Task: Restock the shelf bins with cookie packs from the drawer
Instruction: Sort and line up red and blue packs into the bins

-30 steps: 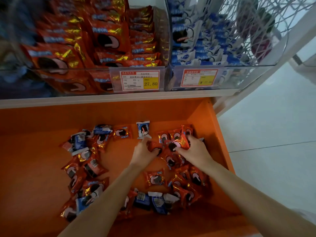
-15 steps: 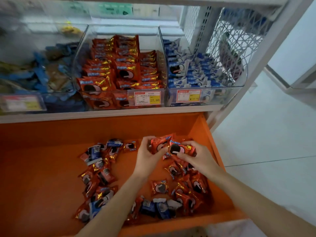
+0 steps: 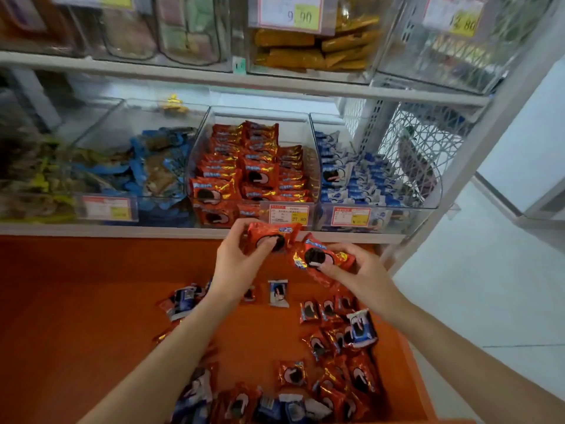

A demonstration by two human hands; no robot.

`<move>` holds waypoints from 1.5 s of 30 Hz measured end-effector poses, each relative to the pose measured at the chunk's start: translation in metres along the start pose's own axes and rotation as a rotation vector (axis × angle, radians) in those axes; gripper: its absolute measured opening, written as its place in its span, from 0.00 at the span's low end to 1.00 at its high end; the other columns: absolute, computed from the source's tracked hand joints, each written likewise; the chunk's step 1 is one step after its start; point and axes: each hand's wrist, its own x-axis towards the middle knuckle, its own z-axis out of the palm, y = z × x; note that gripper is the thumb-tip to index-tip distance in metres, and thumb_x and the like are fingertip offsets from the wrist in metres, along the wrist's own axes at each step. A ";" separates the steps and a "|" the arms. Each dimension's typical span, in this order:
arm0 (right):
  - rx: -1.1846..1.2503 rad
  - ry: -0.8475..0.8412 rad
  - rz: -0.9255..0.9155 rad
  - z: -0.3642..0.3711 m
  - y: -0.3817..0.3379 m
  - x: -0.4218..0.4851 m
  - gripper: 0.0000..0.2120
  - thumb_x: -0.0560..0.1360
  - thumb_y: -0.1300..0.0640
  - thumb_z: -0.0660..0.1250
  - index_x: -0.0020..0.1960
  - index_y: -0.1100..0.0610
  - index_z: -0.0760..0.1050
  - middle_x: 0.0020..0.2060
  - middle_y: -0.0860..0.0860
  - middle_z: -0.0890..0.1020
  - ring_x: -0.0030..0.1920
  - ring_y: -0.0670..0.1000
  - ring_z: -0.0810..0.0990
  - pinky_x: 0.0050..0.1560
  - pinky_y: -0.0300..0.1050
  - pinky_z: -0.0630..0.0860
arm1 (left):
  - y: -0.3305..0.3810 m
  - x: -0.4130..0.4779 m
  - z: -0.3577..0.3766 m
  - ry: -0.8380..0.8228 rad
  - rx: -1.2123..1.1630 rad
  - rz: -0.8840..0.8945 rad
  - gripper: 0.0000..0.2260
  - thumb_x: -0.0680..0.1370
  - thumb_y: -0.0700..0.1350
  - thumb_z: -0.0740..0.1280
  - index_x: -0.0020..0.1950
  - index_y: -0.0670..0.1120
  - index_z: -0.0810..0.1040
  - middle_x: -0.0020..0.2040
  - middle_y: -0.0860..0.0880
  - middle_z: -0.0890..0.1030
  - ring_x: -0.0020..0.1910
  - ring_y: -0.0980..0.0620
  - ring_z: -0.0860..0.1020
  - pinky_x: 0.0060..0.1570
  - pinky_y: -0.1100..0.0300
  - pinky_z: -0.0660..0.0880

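My left hand (image 3: 235, 261) grips a red cookie pack (image 3: 270, 237) and holds it up just below the clear bin of red packs (image 3: 253, 175). Beside it, my right hand (image 3: 357, 273) pinches a small bunch of red cookie packs (image 3: 321, 258). Both hands hover above the open orange drawer (image 3: 76, 316). Several loose red and blue cookie packs (image 3: 336, 347) lie scattered on the drawer floor. To the right of the red bin stands a clear bin of blue and white packs (image 3: 360, 182).
A bin of blue snack bags (image 3: 156, 172) sits left of the red bin. Price tags (image 3: 289, 214) hang on the bin fronts. An upper shelf (image 3: 275, 84) carries more bins. A white mesh side panel (image 3: 428, 148) closes the shelf on the right, with white floor (image 3: 489, 286) beyond.
Both hands lifted red packs out of the drawer and rose toward the front of the red bin. My view tilted up, showing the upper shelf.
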 end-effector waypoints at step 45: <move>-0.954 0.141 -0.400 0.068 -0.066 0.206 0.15 0.76 0.53 0.67 0.62 0.56 0.76 0.59 0.55 0.77 0.60 0.56 0.72 0.57 0.51 0.70 | -0.034 0.070 -0.068 0.019 0.541 0.330 0.14 0.74 0.47 0.71 0.57 0.48 0.72 0.54 0.56 0.70 0.58 0.59 0.65 0.68 0.54 0.61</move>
